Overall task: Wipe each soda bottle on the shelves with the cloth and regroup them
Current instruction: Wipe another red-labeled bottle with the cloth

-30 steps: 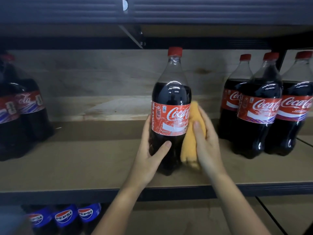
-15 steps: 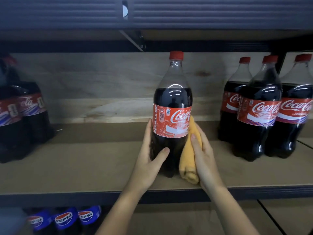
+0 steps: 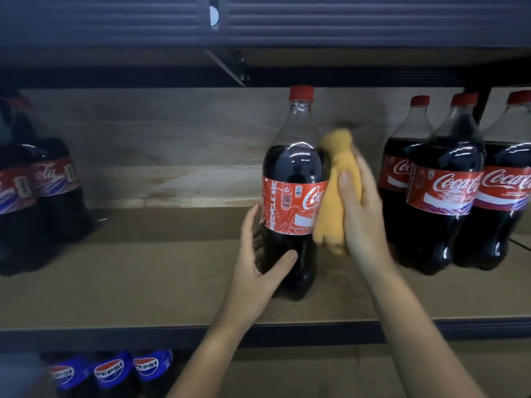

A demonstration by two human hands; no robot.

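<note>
Bottle under inspection: we find one large cola bottle [image 3: 294, 193] standing upright near the middle of the shelf board [image 3: 143, 282], apart from the groups on either side.
Left hand: the left hand [image 3: 258, 271] cups the lower body of the bottle, thumb across the front, fingers curled round the far side.
Right hand: the right hand [image 3: 362, 214] grips a bunched yellow cloth [image 3: 333, 202] and presses it against the bottle's right flank, from shoulder to below the label.
Weight: we judge the bottle full and heavy; the dark liquid reaches the shoulder.
Surface: smooth plastic with a glossy red label; we expect it to be slippery where bare, and slightly yielding under a squeeze.
Best hold: we recommend the lower body or waist, as now; the narrow neck under the red cap [image 3: 301, 91] suits lifting only.
Cloth: soft, limp, conforms to the curve.
Neighbours: three similar bottles [image 3: 442, 196] stand close together to the right, more [image 3: 37, 196] at far left, and Pepsi bottles [image 3: 112, 369] on the shelf below.
Risk: we judge tipping possible if the wipe pushes high without the bracing hand.
</note>
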